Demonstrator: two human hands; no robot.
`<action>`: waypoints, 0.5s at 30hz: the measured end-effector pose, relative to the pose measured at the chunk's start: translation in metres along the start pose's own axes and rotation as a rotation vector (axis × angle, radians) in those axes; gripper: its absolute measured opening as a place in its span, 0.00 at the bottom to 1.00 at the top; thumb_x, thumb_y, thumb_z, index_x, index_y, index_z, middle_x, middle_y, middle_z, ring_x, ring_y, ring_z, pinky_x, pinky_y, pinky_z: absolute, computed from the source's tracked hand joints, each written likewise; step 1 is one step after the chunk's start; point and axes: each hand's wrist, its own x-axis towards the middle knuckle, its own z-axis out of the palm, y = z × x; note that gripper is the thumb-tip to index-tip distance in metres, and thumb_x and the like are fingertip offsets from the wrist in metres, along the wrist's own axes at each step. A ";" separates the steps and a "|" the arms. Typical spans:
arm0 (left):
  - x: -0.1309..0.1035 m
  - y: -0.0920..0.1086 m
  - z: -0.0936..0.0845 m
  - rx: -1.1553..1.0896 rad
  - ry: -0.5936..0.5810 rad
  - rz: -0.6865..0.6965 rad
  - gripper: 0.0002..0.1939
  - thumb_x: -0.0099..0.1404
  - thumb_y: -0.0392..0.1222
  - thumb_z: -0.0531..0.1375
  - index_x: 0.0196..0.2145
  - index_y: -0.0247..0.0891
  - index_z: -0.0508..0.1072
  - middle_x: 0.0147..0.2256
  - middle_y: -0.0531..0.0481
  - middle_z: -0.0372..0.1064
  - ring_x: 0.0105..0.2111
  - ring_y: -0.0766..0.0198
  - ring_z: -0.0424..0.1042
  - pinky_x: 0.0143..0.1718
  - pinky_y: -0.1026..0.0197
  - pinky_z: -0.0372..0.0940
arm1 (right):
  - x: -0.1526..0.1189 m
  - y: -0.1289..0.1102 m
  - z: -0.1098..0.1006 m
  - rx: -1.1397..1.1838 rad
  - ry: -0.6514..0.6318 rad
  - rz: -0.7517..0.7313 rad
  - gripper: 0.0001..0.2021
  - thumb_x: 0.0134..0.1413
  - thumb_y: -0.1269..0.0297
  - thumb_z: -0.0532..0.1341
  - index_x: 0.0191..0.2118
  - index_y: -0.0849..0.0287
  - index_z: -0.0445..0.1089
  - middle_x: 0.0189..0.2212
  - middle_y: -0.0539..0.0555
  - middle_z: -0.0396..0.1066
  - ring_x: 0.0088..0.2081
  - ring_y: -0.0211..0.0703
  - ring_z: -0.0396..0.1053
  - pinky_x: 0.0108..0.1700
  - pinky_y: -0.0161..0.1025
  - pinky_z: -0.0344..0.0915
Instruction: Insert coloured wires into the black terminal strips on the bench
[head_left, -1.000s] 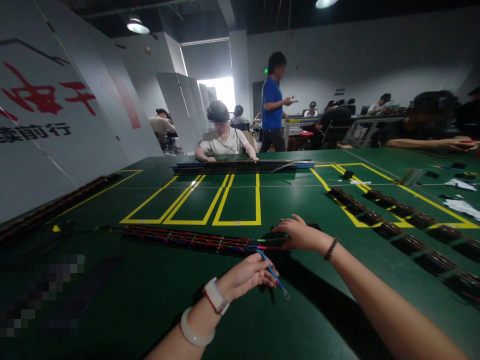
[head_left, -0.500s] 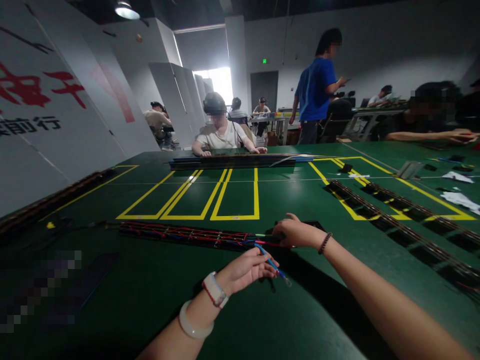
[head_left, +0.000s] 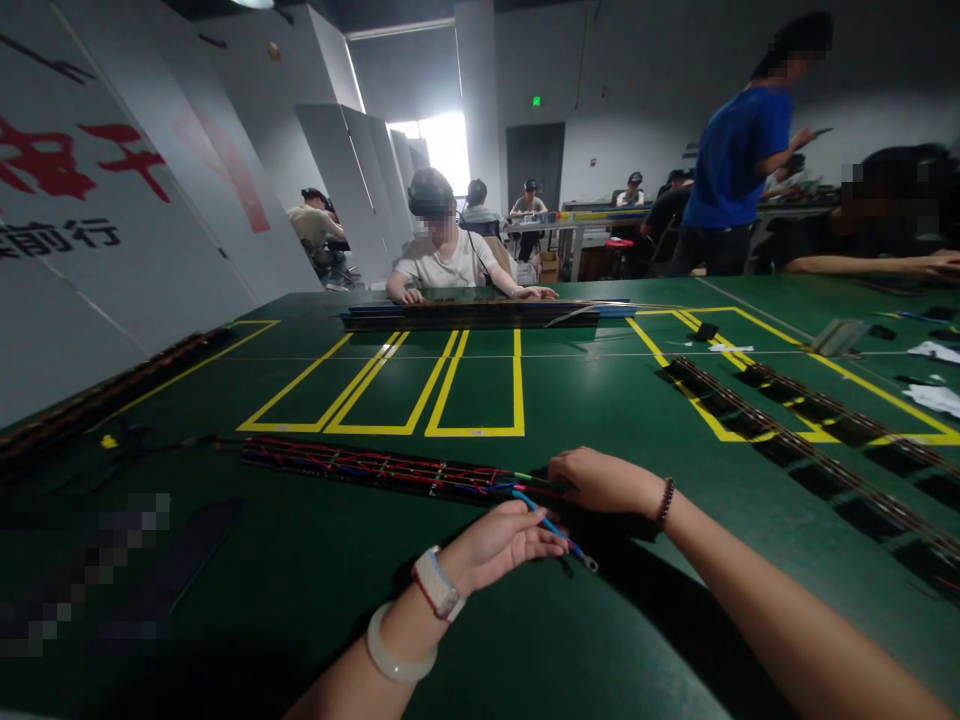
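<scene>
A long, flat bundle of red, blue and black wires (head_left: 375,468) lies across the green table (head_left: 480,390) in front of me. My left hand (head_left: 514,545) pinches a blue cable (head_left: 532,500) that comes from the bundle's right end. A metal ring terminal (head_left: 592,565) tips this cable, past my fingertips. Just beyond, my right hand (head_left: 600,482) is curled palm down over the end of the bundle. A green cable (head_left: 525,476) and a red one run toward it. Its fingertips are mostly hidden, so what they grip does not show.
Dark strips with wiring (head_left: 757,430) lie at the right. Long black and blue channels (head_left: 480,316) lie across the far side, before a seated person (head_left: 450,250). Yellow tape (head_left: 475,432) marks rectangles. A dark flat piece (head_left: 202,550) lies at left.
My left hand and the blue cable have shifted slightly right. My right hand has moved slightly right and its raised fingers have curled down. A standing person in blue has moved right.
</scene>
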 end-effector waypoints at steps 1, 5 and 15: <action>0.001 -0.001 0.000 -0.009 0.010 0.001 0.06 0.62 0.36 0.57 0.31 0.31 0.62 0.30 0.41 0.72 0.32 0.61 0.74 0.39 0.61 0.66 | 0.000 0.000 0.000 0.004 0.004 -0.005 0.07 0.52 0.71 0.56 0.36 0.61 0.69 0.33 0.56 0.71 0.34 0.41 0.68 0.32 0.32 0.55; 0.003 -0.004 0.004 -0.087 0.034 0.032 0.05 0.61 0.35 0.57 0.33 0.31 0.63 0.31 0.41 0.72 0.33 0.61 0.74 0.41 0.59 0.65 | -0.001 -0.004 0.002 -0.020 0.021 -0.021 0.05 0.52 0.71 0.56 0.34 0.62 0.69 0.31 0.56 0.71 0.32 0.40 0.68 0.30 0.32 0.55; 0.017 -0.014 0.012 -0.121 0.082 0.111 0.05 0.57 0.27 0.58 0.33 0.30 0.69 0.33 0.45 0.71 0.30 0.68 0.70 0.33 0.65 0.62 | -0.003 -0.020 0.007 -0.089 0.072 -0.045 0.03 0.48 0.73 0.58 0.31 0.62 0.68 0.30 0.56 0.71 0.32 0.42 0.69 0.31 0.33 0.57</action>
